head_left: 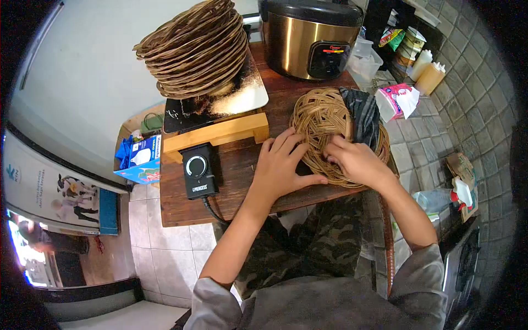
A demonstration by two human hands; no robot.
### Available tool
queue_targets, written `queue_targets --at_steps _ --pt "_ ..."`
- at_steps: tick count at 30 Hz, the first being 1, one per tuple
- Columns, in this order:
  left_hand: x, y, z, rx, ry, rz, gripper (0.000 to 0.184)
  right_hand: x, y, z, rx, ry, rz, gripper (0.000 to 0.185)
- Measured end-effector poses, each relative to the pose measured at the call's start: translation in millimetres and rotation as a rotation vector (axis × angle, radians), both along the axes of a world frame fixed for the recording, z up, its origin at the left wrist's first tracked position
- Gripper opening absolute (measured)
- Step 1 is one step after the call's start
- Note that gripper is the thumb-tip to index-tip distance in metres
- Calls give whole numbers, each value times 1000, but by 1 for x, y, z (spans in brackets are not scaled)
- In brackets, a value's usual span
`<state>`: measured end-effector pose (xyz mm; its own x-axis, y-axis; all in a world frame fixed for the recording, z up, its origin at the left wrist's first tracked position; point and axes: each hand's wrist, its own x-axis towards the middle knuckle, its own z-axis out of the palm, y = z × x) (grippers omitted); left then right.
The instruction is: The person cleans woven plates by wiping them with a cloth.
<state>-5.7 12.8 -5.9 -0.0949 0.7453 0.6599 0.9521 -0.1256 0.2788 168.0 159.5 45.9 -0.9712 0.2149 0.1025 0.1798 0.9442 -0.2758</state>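
Observation:
A woven rattan plate (318,113) lies at the front right of the wooden table, with crumpled black plastic (363,118) over its right part. My left hand (281,164) rests at the plate's left edge, palm down, fingers stretched and thumb spread out along the near rim. Over the plate's near middle, my right hand (355,160) is closed, its fingers curled down against the weave. Its fingertips are hidden, so what they pinch cannot be seen.
A tall stack of rattan plates (198,52) stands on an electric griddle (250,96) with a wooden handle (220,132) and a black control dial (197,170). Behind is a rice cooker (308,41). A tissue pack (397,102) and sauce bottles (430,77) sit to the right.

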Motion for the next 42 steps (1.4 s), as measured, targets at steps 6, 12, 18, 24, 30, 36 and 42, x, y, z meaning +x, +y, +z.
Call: queue_targets --at_steps 6,12,18,24,30,36,42 --pt "2 -2 2 -25 17 7 78 -11 27 -11 149 20 -140 15" --pt "3 -2 2 -8 35 23 78 -14 28 -15 150 49 -167 17" --pt "2 -2 1 -17 21 10 78 -10 6 2 142 -29 -57 19" --pt "3 0 -4 6 56 34 78 -29 38 -20 276 43 -172 17" --pt "3 -7 7 -49 15 -15 84 -20 15 -5 299 -9 -95 22" --pt "4 -8 9 -41 -5 -25 84 -15 14 -3 17 83 72 16" --pt "4 -7 6 -60 -2 -25 80 -29 20 -11 138 124 -50 16"
